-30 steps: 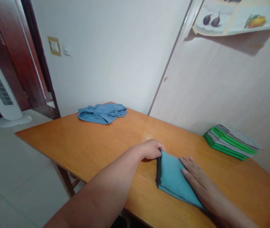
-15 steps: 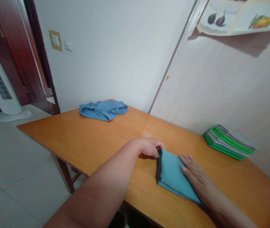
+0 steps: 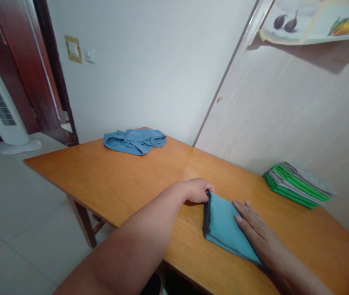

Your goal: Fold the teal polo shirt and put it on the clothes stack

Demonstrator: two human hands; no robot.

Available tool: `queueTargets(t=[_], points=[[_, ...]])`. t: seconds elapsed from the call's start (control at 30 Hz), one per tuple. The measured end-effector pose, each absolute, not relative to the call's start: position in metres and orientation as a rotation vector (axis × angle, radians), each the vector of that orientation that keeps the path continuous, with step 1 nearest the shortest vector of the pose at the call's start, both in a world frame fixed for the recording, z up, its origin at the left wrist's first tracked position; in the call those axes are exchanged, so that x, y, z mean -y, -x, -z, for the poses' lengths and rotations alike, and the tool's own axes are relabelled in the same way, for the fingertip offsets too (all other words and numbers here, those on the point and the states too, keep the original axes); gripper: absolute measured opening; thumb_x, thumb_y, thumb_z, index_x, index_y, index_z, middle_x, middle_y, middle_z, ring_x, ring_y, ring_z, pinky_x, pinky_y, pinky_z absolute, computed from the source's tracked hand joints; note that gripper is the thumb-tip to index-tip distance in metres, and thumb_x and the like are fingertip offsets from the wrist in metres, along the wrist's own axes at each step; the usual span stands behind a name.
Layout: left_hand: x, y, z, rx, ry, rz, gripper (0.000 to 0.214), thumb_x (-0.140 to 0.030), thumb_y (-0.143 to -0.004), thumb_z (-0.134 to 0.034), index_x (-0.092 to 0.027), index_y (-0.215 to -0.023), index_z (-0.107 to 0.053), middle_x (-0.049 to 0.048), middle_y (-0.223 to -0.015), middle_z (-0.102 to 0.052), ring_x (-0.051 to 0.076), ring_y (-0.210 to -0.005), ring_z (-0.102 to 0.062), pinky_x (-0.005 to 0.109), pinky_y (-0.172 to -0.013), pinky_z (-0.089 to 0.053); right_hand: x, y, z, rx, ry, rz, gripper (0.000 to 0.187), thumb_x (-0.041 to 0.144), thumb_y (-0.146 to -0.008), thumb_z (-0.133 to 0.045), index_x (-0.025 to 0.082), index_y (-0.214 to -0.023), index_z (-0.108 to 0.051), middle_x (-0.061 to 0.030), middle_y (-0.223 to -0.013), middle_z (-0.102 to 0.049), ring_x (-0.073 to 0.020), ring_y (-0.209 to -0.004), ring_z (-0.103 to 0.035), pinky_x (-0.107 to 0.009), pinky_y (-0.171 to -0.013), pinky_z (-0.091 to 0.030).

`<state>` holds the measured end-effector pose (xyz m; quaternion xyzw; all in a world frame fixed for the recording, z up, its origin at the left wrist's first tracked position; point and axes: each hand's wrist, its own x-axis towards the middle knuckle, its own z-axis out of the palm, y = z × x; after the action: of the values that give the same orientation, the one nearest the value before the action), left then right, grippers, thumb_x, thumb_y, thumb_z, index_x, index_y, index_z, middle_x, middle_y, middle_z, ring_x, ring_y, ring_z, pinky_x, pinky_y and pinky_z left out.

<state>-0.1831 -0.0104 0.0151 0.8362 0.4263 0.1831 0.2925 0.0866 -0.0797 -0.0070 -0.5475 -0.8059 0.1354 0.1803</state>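
A folded teal cloth (image 3: 228,223) with a dark edge along its left side lies on the wooden table (image 3: 125,186) in front of me. My left hand (image 3: 197,190) pinches the far left corner of the cloth, its fingers curled at the dark edge. Across the right part of the cloth rests my right hand (image 3: 251,223), flat with its fingers stretched out. The cloth's right end is partly hidden under that hand and forearm.
At the table's far left corner lies a crumpled blue garment (image 3: 135,141). A stack of folded green and grey cloths (image 3: 299,184) stands by the wall at the right. On the floor to the left is a white tower fan (image 3: 4,102).
Both hands stay on the teal cloth in nearly the same places. The whole view has shifted slightly.
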Motion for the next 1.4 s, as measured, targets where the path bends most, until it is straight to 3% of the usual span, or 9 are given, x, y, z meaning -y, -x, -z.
queueTargets(t=[0.33, 0.53, 0.83, 0.93, 1.17, 1.4], points=[[0.016, 0.194, -0.028, -1.202, -2.106, -0.36, 0.005, -0.015, -0.069, -0.06, -0.018, -0.067, -0.064, -0.0037, -0.056, -0.055, 0.011, -0.049, -0.046, 0.023, -0.049, -0.03, 0.079, -0.087, 0.007, 2.294, 1.513, -0.345, 0.062, 0.059, -0.096, -0.038, 0.027, -0.149, -0.042, -0.0016, -0.156, -0.036, -0.0272, -0.148, -0.018, -0.056, -0.121, -0.017], [0.021, 0.198, -0.038, -1.196, -2.138, -0.284, 0.018, -0.013, -0.068, -0.057, -0.018, -0.052, -0.053, -0.0047, -0.047, -0.044, 0.011, -0.046, -0.04, 0.025, -0.047, -0.027, 0.079, -0.086, 0.006, 2.278, 1.514, -0.321, 0.063, 0.06, -0.095, -0.04, 0.027, -0.147, -0.045, -0.0021, -0.154, -0.039, -0.0274, -0.147, -0.021, -0.054, -0.121, -0.02], [0.024, 0.192, -0.037, -1.346, -2.165, -0.263, 0.003, -0.021, -0.063, -0.065, -0.019, -0.062, -0.067, -0.0022, -0.051, -0.056, 0.014, -0.051, -0.049, 0.025, -0.049, -0.031, 0.081, -0.085, 0.006, 2.276, 1.515, -0.334, 0.062, 0.059, -0.095, -0.039, 0.026, -0.147, -0.044, -0.0024, -0.155, -0.038, -0.0272, -0.148, -0.02, -0.055, -0.121, -0.019], [0.026, 0.189, -0.039, -1.415, -2.175, -0.204, 0.009, -0.022, -0.063, -0.064, -0.021, -0.068, -0.072, -0.0002, -0.053, -0.06, 0.016, -0.051, -0.052, 0.027, -0.052, -0.035, 0.081, -0.085, 0.006, 2.273, 1.511, -0.327, 0.062, 0.059, -0.095, -0.04, 0.027, -0.148, -0.044, -0.0022, -0.154, -0.039, -0.0277, -0.147, -0.021, -0.055, -0.121, -0.02], [0.029, 0.182, -0.04, -1.519, -2.179, -0.249, 0.009, -0.022, -0.068, -0.065, -0.021, -0.06, -0.069, 0.0005, -0.051, -0.057, 0.017, -0.057, -0.054, 0.028, -0.062, -0.039, 0.08, -0.086, 0.007, 2.281, 1.509, -0.318, 0.061, 0.058, -0.095, -0.04, 0.028, -0.148, -0.043, -0.0015, -0.154, -0.039, -0.0275, -0.147, -0.021, -0.056, -0.121, -0.02], [0.024, 0.186, -0.03, -1.373, -1.961, -0.485, 0.006, -0.022, -0.063, -0.064, -0.019, -0.065, -0.068, -0.0035, -0.051, -0.054, 0.012, -0.049, -0.047, 0.024, -0.05, -0.032, 0.078, -0.087, 0.008, 2.295, 1.512, -0.322, 0.064, 0.059, -0.095, -0.039, 0.024, -0.149, -0.041, -0.0028, -0.155, -0.038, -0.0268, -0.148, -0.019, -0.054, -0.121, -0.019]])
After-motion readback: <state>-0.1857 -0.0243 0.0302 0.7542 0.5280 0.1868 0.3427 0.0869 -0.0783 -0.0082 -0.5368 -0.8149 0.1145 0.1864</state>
